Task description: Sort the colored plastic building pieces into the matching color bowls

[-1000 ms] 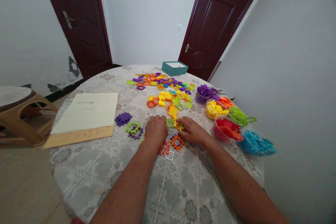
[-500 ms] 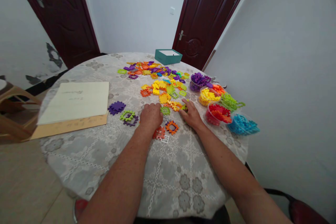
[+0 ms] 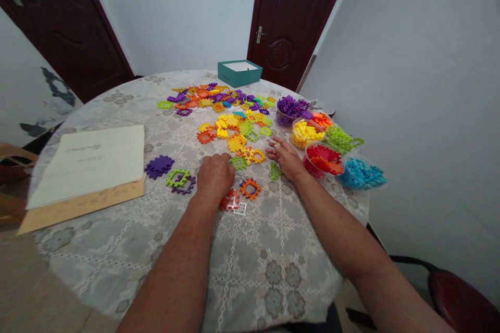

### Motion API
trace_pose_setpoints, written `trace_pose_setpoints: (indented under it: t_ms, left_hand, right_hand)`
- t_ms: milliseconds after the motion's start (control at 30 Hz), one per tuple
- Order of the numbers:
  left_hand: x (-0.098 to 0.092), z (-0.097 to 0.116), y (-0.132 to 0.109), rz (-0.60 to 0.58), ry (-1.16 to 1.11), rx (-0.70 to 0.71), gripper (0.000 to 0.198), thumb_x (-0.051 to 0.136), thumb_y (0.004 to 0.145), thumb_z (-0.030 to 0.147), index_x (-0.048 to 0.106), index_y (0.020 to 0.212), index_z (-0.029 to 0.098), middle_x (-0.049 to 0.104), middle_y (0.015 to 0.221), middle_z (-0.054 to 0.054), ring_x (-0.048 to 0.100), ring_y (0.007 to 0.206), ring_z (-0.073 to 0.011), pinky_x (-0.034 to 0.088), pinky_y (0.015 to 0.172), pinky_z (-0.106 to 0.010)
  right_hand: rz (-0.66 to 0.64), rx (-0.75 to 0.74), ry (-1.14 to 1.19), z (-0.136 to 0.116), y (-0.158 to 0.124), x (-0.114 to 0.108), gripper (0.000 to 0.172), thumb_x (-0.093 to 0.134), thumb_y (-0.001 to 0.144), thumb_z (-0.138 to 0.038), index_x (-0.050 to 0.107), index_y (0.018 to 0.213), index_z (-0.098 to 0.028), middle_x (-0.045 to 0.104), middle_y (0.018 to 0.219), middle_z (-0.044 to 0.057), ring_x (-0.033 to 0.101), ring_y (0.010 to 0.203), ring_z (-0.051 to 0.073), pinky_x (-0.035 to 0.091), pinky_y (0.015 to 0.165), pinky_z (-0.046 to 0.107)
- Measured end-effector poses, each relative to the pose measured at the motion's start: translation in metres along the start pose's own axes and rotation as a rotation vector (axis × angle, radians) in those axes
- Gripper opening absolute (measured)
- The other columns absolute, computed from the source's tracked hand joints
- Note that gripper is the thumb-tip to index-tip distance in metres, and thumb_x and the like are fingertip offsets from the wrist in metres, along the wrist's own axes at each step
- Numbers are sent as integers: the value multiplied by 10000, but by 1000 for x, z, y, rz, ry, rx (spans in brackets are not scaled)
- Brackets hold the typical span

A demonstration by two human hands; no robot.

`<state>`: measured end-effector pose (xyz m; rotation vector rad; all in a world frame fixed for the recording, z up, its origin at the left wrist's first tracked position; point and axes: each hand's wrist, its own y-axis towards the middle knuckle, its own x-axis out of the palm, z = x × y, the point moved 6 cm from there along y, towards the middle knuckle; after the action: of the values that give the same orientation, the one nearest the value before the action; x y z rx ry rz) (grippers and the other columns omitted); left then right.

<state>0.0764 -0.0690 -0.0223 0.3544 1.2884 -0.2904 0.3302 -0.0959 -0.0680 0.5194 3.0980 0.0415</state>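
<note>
My left hand (image 3: pixel 215 177) is closed low over the table, its knuckles up and its fingertips hidden. Just right of its fingers lies a green square frame piece (image 3: pixel 238 163); I cannot tell if they touch. Below that hand are a red-orange toothed piece (image 3: pixel 230 200) and a white grid piece (image 3: pixel 241 209). An orange square frame piece (image 3: pixel 250 189) lies between my forearms. My right hand (image 3: pixel 285 157) is turned partly palm-up with fingers apart, a small yellow spot showing at them. Beside its thumb side is a green triangular piece (image 3: pixel 275 171).
Clear tubs of sorted pieces stand at right: purple (image 3: pixel 292 109), yellow (image 3: pixel 307 133), red (image 3: pixel 323 159), green and blue (image 3: pixel 362 173). Mixed pieces (image 3: pixel 219 98) are heaped farther back, before a teal box (image 3: pixel 239 74). Paper (image 3: pixel 89 161) lies left, near purple pieces (image 3: pixel 159 166).
The view has shifted. My right hand has moved slightly right and opened, with the green triangular piece now in plain sight beside it. My left hand stays closed in nearly the same place.
</note>
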Motion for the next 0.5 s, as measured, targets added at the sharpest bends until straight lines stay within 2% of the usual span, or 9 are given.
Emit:
trace_pose_setpoints:
  t_ms: [133,233,333,400,500]
  left_hand:
    - [-4,1,-3,3,-13,6,397,556,935,296,670,1301,192,727,1191,-139,629,1128,-327,496,967,-424]
    - [-8,3,-6,22,-38,6,401,552,946,299,653,1318,191,722,1209,-136,646,1120,-320,514,936,-420]
    - [-9,4,-8,49,-67,10,404,547,959,292,632,1341,189,710,1245,-134,648,1151,-304,506,968,-411]
    - [-8,5,-6,77,-66,22,415,551,960,282,621,1357,180,700,1270,-137,639,1178,-300,494,997,-406]
    - [1,8,-2,93,-18,67,423,573,948,291,629,1349,167,693,1289,-144,628,1198,-311,472,1034,-413]
  right_hand:
    - [-47,48,376,-2,-5,19,440,737,816,-393,609,1217,-265,693,1175,47,712,1026,179,585,880,311]
    - [-68,46,406,-3,-8,24,449,759,800,-382,613,1209,-268,686,1178,45,713,1017,183,594,856,312]
    - [-29,-7,190,-4,-8,15,495,717,839,-436,586,1292,-286,654,1265,55,704,1012,197,608,837,351]
    - [22,-119,-117,-9,-8,7,551,711,845,-433,570,1356,-284,620,1339,71,686,1005,203,602,874,386]
    - [55,-308,-574,-17,-11,6,616,713,830,-313,562,1422,-242,574,1400,121,662,972,205,558,980,429]
